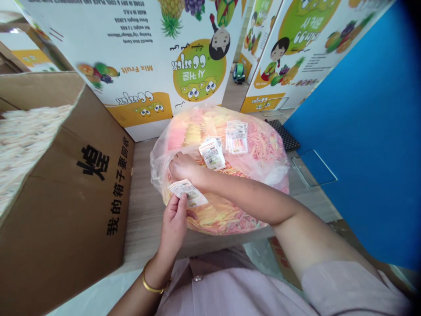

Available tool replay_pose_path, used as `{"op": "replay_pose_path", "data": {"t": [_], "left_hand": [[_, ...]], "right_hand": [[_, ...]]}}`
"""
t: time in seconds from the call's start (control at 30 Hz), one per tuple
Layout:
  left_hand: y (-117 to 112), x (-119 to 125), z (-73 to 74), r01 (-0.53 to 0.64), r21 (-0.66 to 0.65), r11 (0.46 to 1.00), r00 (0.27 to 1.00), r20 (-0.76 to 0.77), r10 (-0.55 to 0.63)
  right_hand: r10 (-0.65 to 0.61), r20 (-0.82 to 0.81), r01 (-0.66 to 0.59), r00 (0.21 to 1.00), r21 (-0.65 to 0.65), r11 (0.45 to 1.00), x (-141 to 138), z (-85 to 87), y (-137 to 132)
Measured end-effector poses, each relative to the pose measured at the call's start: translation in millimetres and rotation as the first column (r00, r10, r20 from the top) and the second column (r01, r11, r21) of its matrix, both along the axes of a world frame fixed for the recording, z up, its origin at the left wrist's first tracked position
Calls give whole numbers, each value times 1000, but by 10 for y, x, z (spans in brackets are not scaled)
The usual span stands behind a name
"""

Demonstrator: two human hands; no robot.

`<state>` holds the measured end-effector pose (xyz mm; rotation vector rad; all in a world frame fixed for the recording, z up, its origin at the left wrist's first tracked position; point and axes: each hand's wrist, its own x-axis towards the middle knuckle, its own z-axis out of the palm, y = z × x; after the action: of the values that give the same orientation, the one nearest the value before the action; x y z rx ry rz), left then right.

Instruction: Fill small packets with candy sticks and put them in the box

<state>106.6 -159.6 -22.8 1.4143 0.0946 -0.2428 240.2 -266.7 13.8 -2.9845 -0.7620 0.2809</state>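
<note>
My left hand (176, 213) pinches a small printed packet (189, 193) at its lower edge, between thumb and fingers. Just beyond it, my right hand (184, 170) reaches into the left side of a large clear plastic bag (159, 151). The bag is full of thin pink, yellow and orange candy sticks (213, 217). The right fingers point down among plastic and sticks, so what they hold, if anything, is hidden. On top of the bag lie a few loose packets (213, 154) and a neater stack of packets (237, 138).
An open brown carton (98, 197) with white sticks or packets inside stands at the left. Printed candy boxes (138, 57) line the back. A blue panel (365, 131) rises at the right, near a wire handle (315, 169). A green tape roll (238, 73) sits between the boxes.
</note>
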Motion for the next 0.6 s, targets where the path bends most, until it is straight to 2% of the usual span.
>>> {"op": "replay_pose_path", "data": {"t": [0.1,0.23,0.3,0.4,0.47,0.53,0.6], "left_hand": [[19,28,27,-21,-29,999,1000,-19,20],[35,92,73,-28,-45,999,999,-31,27],[41,133,112,-29,-68,997,999,-16,28],[58,200,209,-25,-83,996,999,39,29],[65,232,296,-33,-100,994,998,51,38],[47,240,377,45,-119,992,999,-8,-47],[-13,231,423,261,-110,959,960,-72,-270]], "right_hand": [[-37,89,35,995,23,999,-118,-22,-129],[-63,145,39,987,163,986,-247,-63,-373],[-74,81,53,994,235,970,-289,-67,-501],[-183,-101,206,978,305,930,-364,-64,-702],[-211,-207,277,955,379,883,-421,-76,-847],[-163,-269,280,949,485,829,-468,-111,-998],[-135,-281,276,950,554,785,-496,-161,-1144]]}}
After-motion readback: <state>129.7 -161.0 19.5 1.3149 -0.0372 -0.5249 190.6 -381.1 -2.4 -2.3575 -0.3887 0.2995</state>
